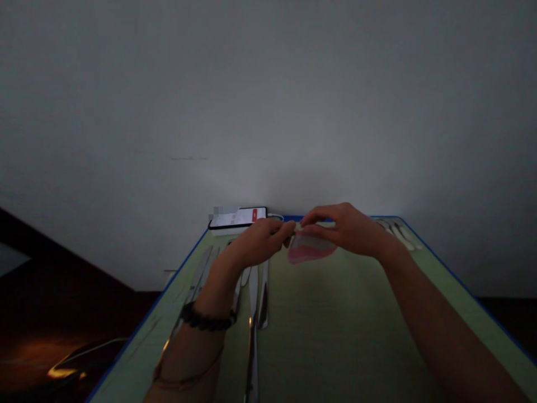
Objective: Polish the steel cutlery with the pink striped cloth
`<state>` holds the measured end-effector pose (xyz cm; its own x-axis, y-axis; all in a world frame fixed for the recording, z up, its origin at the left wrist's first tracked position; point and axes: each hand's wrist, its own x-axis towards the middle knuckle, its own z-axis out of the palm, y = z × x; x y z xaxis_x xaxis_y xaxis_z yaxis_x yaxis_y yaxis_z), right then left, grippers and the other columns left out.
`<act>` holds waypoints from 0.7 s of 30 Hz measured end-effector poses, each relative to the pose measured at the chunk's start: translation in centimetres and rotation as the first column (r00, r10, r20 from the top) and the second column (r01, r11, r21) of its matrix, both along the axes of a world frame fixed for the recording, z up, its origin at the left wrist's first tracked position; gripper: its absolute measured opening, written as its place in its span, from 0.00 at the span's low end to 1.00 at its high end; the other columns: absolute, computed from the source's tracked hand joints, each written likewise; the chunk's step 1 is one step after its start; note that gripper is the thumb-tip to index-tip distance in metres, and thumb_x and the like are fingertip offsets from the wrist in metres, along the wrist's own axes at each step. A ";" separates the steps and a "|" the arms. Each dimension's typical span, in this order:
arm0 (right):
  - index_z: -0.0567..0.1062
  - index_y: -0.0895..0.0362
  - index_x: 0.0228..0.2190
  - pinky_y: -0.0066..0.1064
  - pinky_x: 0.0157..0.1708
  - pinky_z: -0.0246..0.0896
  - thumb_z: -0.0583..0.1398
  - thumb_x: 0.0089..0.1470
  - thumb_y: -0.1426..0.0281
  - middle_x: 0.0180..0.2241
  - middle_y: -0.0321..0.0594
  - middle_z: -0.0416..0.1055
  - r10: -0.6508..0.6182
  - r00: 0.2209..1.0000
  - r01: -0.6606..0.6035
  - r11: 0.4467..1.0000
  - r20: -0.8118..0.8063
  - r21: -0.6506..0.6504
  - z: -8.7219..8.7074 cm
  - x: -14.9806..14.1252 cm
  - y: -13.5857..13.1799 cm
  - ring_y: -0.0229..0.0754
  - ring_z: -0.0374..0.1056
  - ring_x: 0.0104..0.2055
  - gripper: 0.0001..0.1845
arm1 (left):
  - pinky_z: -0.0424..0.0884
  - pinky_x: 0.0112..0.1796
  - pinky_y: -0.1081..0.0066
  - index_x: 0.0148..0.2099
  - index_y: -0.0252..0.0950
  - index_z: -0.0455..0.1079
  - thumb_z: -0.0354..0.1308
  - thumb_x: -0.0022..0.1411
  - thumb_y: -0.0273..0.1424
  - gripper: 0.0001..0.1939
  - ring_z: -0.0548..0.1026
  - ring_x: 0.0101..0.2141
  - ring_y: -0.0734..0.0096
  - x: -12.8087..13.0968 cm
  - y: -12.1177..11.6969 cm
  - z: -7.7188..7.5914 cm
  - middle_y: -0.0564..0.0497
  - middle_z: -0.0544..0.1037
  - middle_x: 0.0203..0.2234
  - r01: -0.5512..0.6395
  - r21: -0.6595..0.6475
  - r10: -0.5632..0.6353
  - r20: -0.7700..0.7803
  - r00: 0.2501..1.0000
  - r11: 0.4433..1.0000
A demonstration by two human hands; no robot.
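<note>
A small translucent pouch [312,252] with a pink lower band hangs over the far middle of the table, between my two hands. My left hand [266,238] is closed, thumb and fingers pinched at the pouch's left corner. My right hand [339,226] bends over its upper edge, with thumb and fingers closed on that side. What the pouch contains cannot be made out. Under and beside my left forearm lie several table knives [253,302], partly hidden by the arm. Several pale-handled utensils [400,232] lie beyond my right wrist.
A lit phone [239,218] with a white cable rests on a white box at the table's back left corner. The green table [335,336] has a blue edge and stands against a grey wall [268,112]. A dark floor with a cable shows at lower left.
</note>
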<state>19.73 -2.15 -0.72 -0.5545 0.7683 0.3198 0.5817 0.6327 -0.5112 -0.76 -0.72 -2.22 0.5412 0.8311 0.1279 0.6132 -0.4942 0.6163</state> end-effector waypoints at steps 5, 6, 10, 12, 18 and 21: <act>0.74 0.57 0.39 0.28 0.33 0.55 0.45 0.60 0.61 0.35 0.41 0.74 0.010 0.982 0.007 0.996 0.189 -0.089 -0.6 0.4 0.5 0.38 0.66 0.33 0.21 | 0.56 0.21 0.77 0.22 0.34 0.66 0.40 0.63 0.43 0.25 0.62 0.19 0.77 0.0 -0.2 0.2 0.55 0.65 0.15 -0.005 0.032 0.005 0.025 1.000 0.999; 0.74 0.58 0.37 0.28 0.32 0.54 0.45 0.60 0.59 0.33 0.41 0.74 0.021 0.979 0.003 0.993 0.203 -0.121 -0.7 0.5 0.6 0.38 0.65 0.31 0.23 | 0.56 0.21 0.77 0.22 0.34 0.65 0.40 0.63 0.42 0.25 0.62 0.19 0.77 0.0 -0.3 0.4 0.56 0.64 0.15 0.008 0.043 -0.009 0.026 1.000 0.999; 0.75 0.59 0.31 0.27 0.26 0.52 0.44 0.58 0.52 0.26 0.37 0.70 0.089 0.975 -0.035 0.965 0.201 -0.260 -0.7 0.1 0.5 0.35 0.60 0.25 0.29 | 0.54 0.21 0.76 0.20 0.35 0.59 0.42 0.63 0.40 0.22 0.60 0.19 0.78 0.2 -0.6 1.1 0.57 0.61 0.15 0.069 0.111 -0.071 0.010 0.997 0.991; 0.75 0.59 0.29 0.26 0.24 0.50 0.45 0.57 0.51 0.23 0.36 0.68 0.120 0.971 -0.064 0.964 0.205 -0.258 -0.5 -0.2 0.4 0.34 0.57 0.23 0.29 | 0.54 0.21 0.76 0.20 0.35 0.58 0.43 0.63 0.39 0.22 0.59 0.19 0.78 0.3 -0.6 1.4 0.58 0.60 0.15 0.086 0.131 -0.087 -0.001 0.996 0.988; 0.76 0.58 0.35 0.26 0.27 0.53 0.50 0.56 0.55 0.28 0.38 0.72 0.143 0.968 -0.102 0.975 0.208 -0.197 -0.3 0.5 0.4 0.35 0.63 0.27 0.23 | 0.55 0.21 0.77 0.21 0.34 0.63 0.42 0.63 0.41 0.23 0.61 0.19 0.78 0.1 -0.4 0.7 0.56 0.64 0.15 0.075 0.091 -0.073 -0.031 0.997 0.993; 0.76 0.55 0.41 0.26 0.34 0.57 0.52 0.55 0.56 0.37 0.38 0.75 0.130 0.978 -0.094 0.973 0.162 -0.210 -0.3 1.4 0.6 0.38 0.67 0.34 0.20 | 0.56 0.21 0.77 0.22 0.34 0.66 0.42 0.63 0.42 0.24 0.62 0.19 0.77 -0.3 0.0 0.1 0.56 0.64 0.14 0.028 0.051 -0.028 -0.009 1.000 0.998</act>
